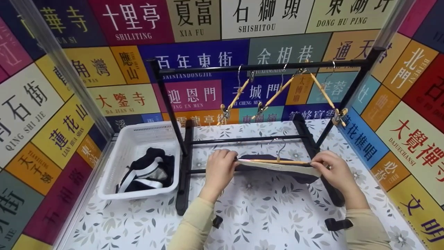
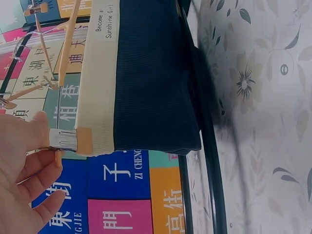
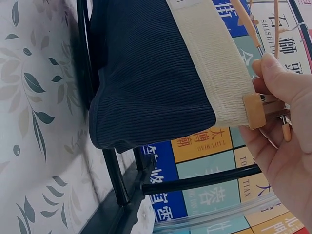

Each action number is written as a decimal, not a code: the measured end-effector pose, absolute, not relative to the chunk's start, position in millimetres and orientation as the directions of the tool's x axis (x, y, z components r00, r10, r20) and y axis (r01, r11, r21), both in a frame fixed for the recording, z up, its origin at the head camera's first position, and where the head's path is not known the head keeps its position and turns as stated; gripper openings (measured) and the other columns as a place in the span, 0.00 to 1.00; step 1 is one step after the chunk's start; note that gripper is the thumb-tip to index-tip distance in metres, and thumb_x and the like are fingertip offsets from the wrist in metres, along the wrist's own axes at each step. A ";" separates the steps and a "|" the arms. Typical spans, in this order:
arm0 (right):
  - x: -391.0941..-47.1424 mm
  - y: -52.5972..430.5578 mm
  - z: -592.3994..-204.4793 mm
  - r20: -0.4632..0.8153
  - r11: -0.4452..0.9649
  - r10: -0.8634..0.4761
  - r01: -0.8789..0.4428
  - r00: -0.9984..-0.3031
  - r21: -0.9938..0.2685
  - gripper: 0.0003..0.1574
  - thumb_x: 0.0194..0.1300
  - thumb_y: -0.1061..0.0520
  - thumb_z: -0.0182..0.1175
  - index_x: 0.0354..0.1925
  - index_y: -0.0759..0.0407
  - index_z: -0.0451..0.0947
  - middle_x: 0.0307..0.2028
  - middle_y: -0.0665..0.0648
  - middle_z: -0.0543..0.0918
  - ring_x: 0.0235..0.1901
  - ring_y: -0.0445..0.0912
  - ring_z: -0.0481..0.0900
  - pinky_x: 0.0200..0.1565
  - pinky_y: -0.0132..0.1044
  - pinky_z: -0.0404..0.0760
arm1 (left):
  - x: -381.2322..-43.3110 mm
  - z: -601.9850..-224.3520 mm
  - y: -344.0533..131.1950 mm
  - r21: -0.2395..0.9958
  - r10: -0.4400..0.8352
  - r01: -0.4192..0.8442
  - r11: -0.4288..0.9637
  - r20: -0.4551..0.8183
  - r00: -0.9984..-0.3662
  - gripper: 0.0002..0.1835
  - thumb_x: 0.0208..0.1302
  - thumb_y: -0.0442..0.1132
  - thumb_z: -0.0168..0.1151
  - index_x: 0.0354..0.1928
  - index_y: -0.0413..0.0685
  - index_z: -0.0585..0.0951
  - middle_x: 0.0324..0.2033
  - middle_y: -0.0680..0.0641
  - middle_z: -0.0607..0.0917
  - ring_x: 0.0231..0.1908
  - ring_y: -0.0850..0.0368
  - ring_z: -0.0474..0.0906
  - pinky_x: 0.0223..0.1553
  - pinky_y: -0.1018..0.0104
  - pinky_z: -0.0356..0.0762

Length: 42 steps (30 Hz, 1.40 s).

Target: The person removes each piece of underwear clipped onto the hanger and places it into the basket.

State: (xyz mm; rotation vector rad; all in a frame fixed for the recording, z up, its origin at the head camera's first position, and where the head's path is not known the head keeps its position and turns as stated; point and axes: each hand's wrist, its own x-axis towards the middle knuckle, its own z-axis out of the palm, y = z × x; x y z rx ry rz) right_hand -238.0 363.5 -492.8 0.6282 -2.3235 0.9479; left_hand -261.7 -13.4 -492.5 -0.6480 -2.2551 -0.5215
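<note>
Navy ribbed underpants [image 2: 151,78] with a cream waistband [image 3: 214,63] hang from a clip hanger [image 1: 260,160], held low in front of the rack. My left hand [image 1: 220,170] pinches the hanger's left end, thumb and fingers at the clip [image 2: 63,139] over the waistband's corner. At the other end, my right hand [image 1: 334,170] holds the right clip [image 3: 254,111], which sits on the opposite corner. The waistband is stretched fairly straight between both clips, and small printed words show on it. The hanger's metal hook [image 1: 281,147] points up, off the rail.
A black rack [image 1: 208,69] stands behind the hands, with three bare clip hangers [image 1: 239,93] on its top rail. To its left, a white basket [image 1: 105,194] holds dark and white clothes [image 1: 149,173]. Sign-patterned walls [image 1: 194,92] enclose the flowered tabletop [image 1: 263,222].
</note>
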 end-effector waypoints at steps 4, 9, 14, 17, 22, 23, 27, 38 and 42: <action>-239.7 361.0 -493.0 0.658 0.640 -0.220 -0.616 -0.720 -0.460 0.14 0.52 0.75 0.69 0.30 0.58 0.82 0.33 0.50 0.81 0.31 0.38 0.73 0.34 0.23 0.70 | -261.0 -489.9 -17.6 0.178 0.298 0.579 0.795 0.717 -0.630 0.14 0.54 0.45 0.73 0.40 0.50 0.83 0.35 0.50 0.83 0.36 0.49 0.78 0.37 0.53 0.75; -243.4 358.3 -493.4 0.690 0.632 -0.239 -0.649 -0.684 -0.424 0.14 0.51 0.76 0.69 0.29 0.59 0.82 0.33 0.51 0.81 0.32 0.38 0.74 0.35 0.22 0.71 | -258.6 -485.8 -22.7 0.176 0.295 0.577 0.798 0.720 -0.628 0.13 0.54 0.45 0.73 0.40 0.50 0.82 0.36 0.50 0.83 0.37 0.50 0.79 0.38 0.53 0.75; -245.2 354.0 -493.4 0.707 0.626 -0.266 -0.675 -0.655 -0.390 0.14 0.51 0.75 0.69 0.30 0.59 0.82 0.33 0.51 0.81 0.31 0.39 0.73 0.34 0.24 0.70 | -255.7 -484.7 -27.7 0.173 0.285 0.591 0.788 0.748 -0.599 0.14 0.53 0.45 0.72 0.39 0.50 0.82 0.35 0.49 0.83 0.37 0.49 0.79 0.38 0.52 0.75; -245.1 350.6 -493.5 0.713 0.622 -0.272 -0.683 -0.647 -0.383 0.15 0.50 0.76 0.69 0.30 0.58 0.82 0.33 0.51 0.81 0.31 0.40 0.73 0.34 0.24 0.70 | -252.9 -483.6 -30.5 0.172 0.277 0.590 0.788 0.757 -0.591 0.14 0.52 0.46 0.73 0.39 0.50 0.82 0.35 0.49 0.83 0.37 0.49 0.79 0.36 0.52 0.75; -245.7 345.6 -494.4 0.708 0.602 -0.279 -0.693 -0.649 -0.398 0.16 0.50 0.77 0.69 0.31 0.59 0.82 0.34 0.52 0.81 0.32 0.40 0.73 0.34 0.24 0.71 | -249.4 -482.3 -34.7 0.191 0.254 0.587 0.787 0.767 -0.589 0.14 0.52 0.43 0.74 0.40 0.50 0.83 0.36 0.49 0.83 0.38 0.48 0.79 0.36 0.53 0.74; -245.9 344.8 -494.5 0.705 0.598 -0.279 -0.692 -0.652 -0.404 0.16 0.50 0.77 0.69 0.31 0.59 0.82 0.34 0.52 0.81 0.32 0.39 0.73 0.35 0.24 0.71 | -249.1 -482.1 -35.5 0.194 0.250 0.587 0.786 0.768 -0.589 0.14 0.52 0.43 0.74 0.40 0.50 0.83 0.36 0.49 0.84 0.39 0.48 0.79 0.36 0.53 0.74; -247.0 342.0 -495.5 0.706 0.595 -0.282 -0.696 -0.649 -0.402 0.15 0.51 0.76 0.69 0.31 0.59 0.82 0.35 0.52 0.81 0.33 0.40 0.74 0.35 0.24 0.71 | -247.1 -481.2 -39.1 0.202 0.245 0.584 0.786 0.765 -0.595 0.13 0.55 0.43 0.73 0.41 0.50 0.83 0.37 0.49 0.84 0.38 0.48 0.78 0.37 0.52 0.74; -247.4 331.4 -499.3 0.713 0.599 -0.311 -0.712 -0.629 -0.367 0.15 0.51 0.73 0.71 0.32 0.55 0.82 0.34 0.50 0.80 0.31 0.41 0.73 0.34 0.26 0.70 | -246.9 -489.3 -48.1 0.208 0.228 0.578 0.789 0.775 -0.589 0.14 0.51 0.38 0.75 0.39 0.48 0.83 0.34 0.49 0.83 0.33 0.47 0.76 0.35 0.50 0.73; -247.7 329.2 -501.6 0.719 0.604 -0.318 -0.717 -0.618 -0.349 0.14 0.52 0.72 0.71 0.32 0.55 0.82 0.34 0.49 0.80 0.32 0.41 0.74 0.35 0.26 0.70 | -245.2 -492.5 -49.9 0.213 0.222 0.560 0.801 0.763 -0.607 0.14 0.51 0.38 0.75 0.39 0.48 0.83 0.35 0.48 0.84 0.35 0.47 0.77 0.36 0.51 0.74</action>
